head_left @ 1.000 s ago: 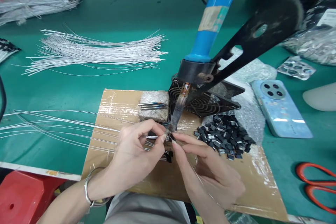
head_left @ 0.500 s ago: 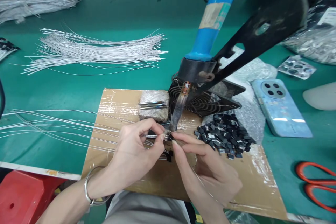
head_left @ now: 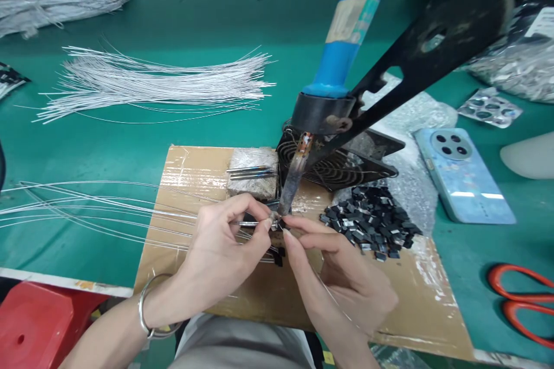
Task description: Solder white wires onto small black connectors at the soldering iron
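The left hand (head_left: 234,236) pinches a small metallic piece (head_left: 274,222) beneath the blue-handled soldering iron's (head_left: 341,40) tip. The right hand (head_left: 341,271), fingers nearly closed beside it, has a thin silvery wire (head_left: 333,298) along its palm (whether gripped, I cannot tell).

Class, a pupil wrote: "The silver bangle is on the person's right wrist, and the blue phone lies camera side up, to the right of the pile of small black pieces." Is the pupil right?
Not quite. The head view shows the silver bangle on the left wrist. The blue phone does lie camera side up, to the right of the pile of small black pieces.
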`<action>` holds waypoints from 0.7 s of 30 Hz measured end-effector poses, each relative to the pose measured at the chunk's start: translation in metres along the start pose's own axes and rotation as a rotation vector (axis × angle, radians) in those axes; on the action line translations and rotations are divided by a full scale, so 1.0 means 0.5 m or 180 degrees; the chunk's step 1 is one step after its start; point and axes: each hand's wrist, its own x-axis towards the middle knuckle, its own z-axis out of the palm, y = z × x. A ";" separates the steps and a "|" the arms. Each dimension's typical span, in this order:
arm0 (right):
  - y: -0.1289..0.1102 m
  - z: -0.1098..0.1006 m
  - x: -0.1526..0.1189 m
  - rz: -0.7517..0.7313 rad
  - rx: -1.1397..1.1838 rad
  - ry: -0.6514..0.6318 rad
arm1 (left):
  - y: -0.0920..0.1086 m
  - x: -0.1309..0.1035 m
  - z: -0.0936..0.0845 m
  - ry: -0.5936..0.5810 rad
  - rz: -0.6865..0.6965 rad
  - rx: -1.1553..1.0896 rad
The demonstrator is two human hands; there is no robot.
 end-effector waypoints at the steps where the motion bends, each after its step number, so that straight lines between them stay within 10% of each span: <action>1: 0.000 0.000 0.000 -0.0001 0.0008 -0.0004 | -0.001 0.000 0.000 -0.0001 -0.0002 0.0001; 9: 0.006 -0.018 0.003 0.0325 0.0040 0.0378 | -0.020 -0.016 -0.007 -0.0091 0.0107 0.0655; 21: 0.145 -0.204 0.013 0.1046 0.0300 0.1108 | -0.066 -0.039 -0.027 -0.0008 0.0581 0.0872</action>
